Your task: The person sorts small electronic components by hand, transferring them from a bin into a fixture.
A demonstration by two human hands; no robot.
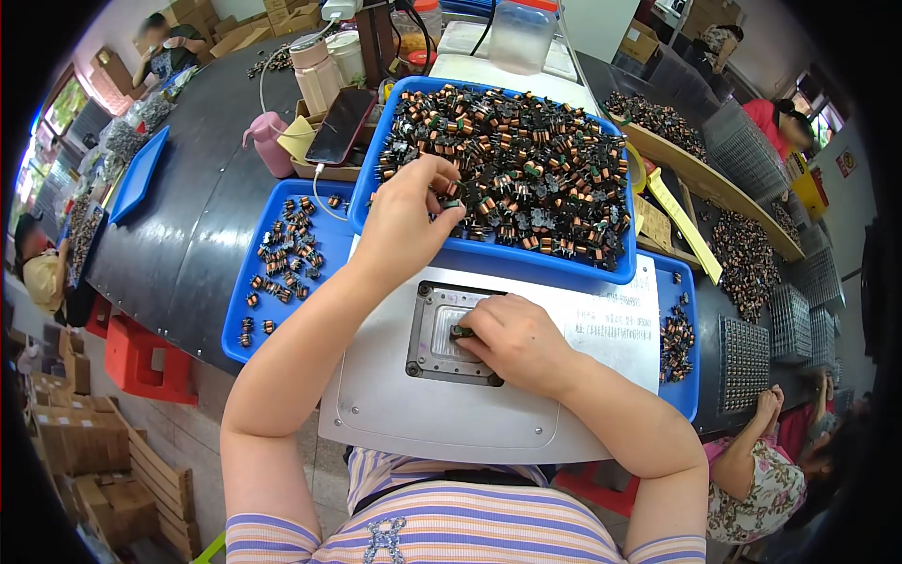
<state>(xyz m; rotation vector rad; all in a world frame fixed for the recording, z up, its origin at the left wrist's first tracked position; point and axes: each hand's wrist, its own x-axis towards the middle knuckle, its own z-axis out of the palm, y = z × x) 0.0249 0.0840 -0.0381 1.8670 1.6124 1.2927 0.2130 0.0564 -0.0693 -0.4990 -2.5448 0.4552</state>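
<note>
My left hand [409,216] reaches over the near left edge of a blue tray [526,265] heaped with small copper-wound coils [512,141] on black bases. Its thumb and fingers are closed on one coil [453,202] at the edge of the heap. Below the tray, my right hand [521,340] pinches a small dark coil [460,332], partly covered by the fingers. That hand is over a recessed rectangular metal fixture [427,352] with a pale inner window, set in the silver top plate [404,409] of a machine.
A lower blue tray [246,320] with scattered coils lies left; another [691,376] is right. Behind stand a phone [343,127], pink bottle [271,146], pink tumbler [315,75] and clear jar [523,38]. Wire racks [747,150] and a wooden strip [714,179] line the right, where other people sit.
</note>
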